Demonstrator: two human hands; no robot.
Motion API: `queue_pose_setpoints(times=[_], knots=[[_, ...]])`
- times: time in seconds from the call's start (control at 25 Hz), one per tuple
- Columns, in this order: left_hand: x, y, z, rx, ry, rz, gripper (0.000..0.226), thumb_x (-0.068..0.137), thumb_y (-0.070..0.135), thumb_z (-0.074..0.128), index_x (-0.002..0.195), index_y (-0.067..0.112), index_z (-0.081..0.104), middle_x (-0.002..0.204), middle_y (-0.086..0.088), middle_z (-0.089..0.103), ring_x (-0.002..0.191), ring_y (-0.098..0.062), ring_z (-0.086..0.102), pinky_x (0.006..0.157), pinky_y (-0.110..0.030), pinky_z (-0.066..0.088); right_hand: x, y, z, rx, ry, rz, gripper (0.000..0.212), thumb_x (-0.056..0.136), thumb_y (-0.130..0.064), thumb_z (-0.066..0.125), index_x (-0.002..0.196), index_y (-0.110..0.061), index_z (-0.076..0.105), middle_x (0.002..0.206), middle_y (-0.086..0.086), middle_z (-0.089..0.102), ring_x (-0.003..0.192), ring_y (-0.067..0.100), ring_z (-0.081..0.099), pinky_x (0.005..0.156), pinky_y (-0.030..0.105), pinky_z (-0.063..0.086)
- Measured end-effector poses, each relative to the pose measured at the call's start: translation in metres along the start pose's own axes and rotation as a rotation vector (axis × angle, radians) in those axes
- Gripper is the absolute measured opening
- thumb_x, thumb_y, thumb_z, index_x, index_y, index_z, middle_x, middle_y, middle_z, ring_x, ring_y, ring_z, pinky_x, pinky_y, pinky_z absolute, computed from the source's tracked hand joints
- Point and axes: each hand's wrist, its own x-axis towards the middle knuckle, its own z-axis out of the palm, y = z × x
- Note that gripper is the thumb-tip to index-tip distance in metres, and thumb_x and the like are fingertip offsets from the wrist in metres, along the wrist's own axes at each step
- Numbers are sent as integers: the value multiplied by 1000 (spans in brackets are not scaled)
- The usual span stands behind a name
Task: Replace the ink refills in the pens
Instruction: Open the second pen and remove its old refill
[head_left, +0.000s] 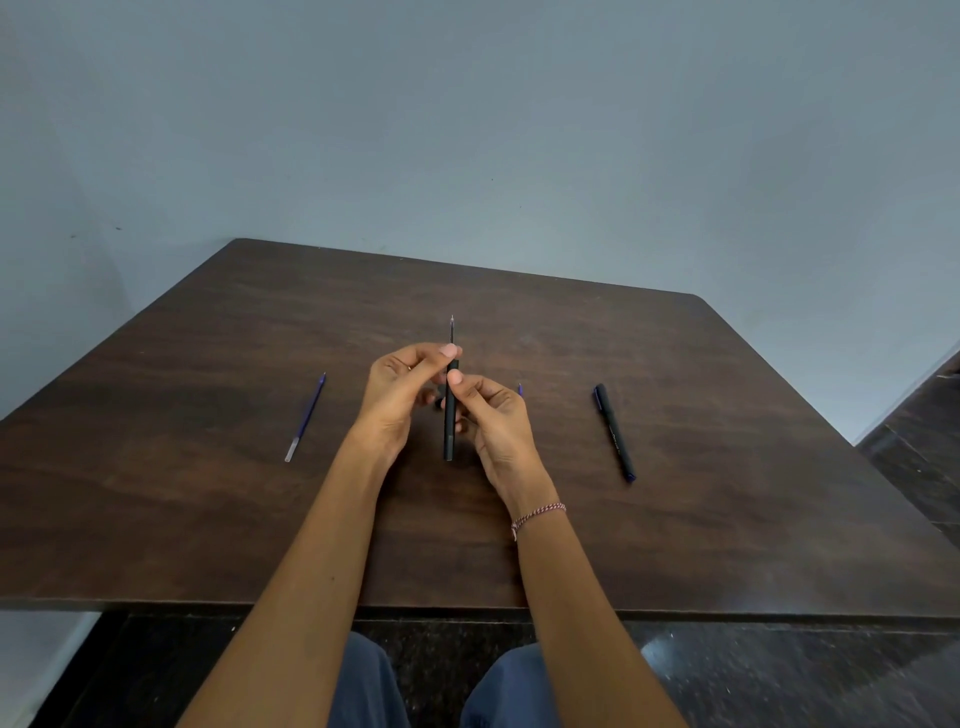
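Note:
Over the middle of the table a black pen barrel (450, 436) stands nearly upright, and a thin refill (452, 328) sticks out of its top with the tip pointing away from me. My right hand (493, 415) grips the barrel at its middle. My left hand (402, 387) pinches the refill just above the barrel's mouth. A blue refill (306, 417) with a clear end lies on the table to the left. A capped black pen (614, 431) lies to the right. A small blue tip (520, 388) shows behind my right hand; the rest of it is hidden.
The dark wooden table (208, 519) has its near edge just above my knees and a rounded far right corner. A pale blue wall stands behind it. Dark floor shows to the right and below.

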Motion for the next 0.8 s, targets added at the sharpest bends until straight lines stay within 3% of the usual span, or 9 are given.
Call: queue_pose_setpoints(times=[0.16, 0.32, 0.56, 0.8], knots=[[2, -1, -1, -15, -3, -3, 22, 82, 14, 67, 62, 22, 73, 57, 7, 61, 54, -4, 56, 49, -15, 42, 0, 1, -1, -42, -11, -4, 14, 77, -33, 72, 76, -19, 74, 74, -2, 72, 65, 7, 59, 55, 17, 45], [6, -3, -6, -77, 73, -16, 20, 81, 17, 69, 63, 22, 74, 61, 9, 64, 59, -3, 57, 54, -17, 43, 0, 2, 0, -70, -32, 7, 18, 72, -37, 74, 75, -20, 73, 69, -5, 68, 60, 5, 56, 53, 16, 45], [7, -2, -13, -291, 212, 33, 23, 85, 15, 65, 65, 21, 76, 60, 8, 64, 47, -1, 44, 41, -13, 32, -1, 7, 4, -183, -108, -8, 8, 83, -16, 71, 75, -16, 69, 60, -6, 64, 52, 6, 53, 49, 15, 45], [8, 0, -15, -389, 324, 52, 10, 85, 14, 66, 75, 16, 65, 60, 8, 65, 46, -1, 46, 41, -13, 33, -1, 8, 5, -272, -141, -18, 9, 79, -19, 76, 74, -19, 69, 60, -8, 65, 50, 4, 54, 49, 16, 46]])
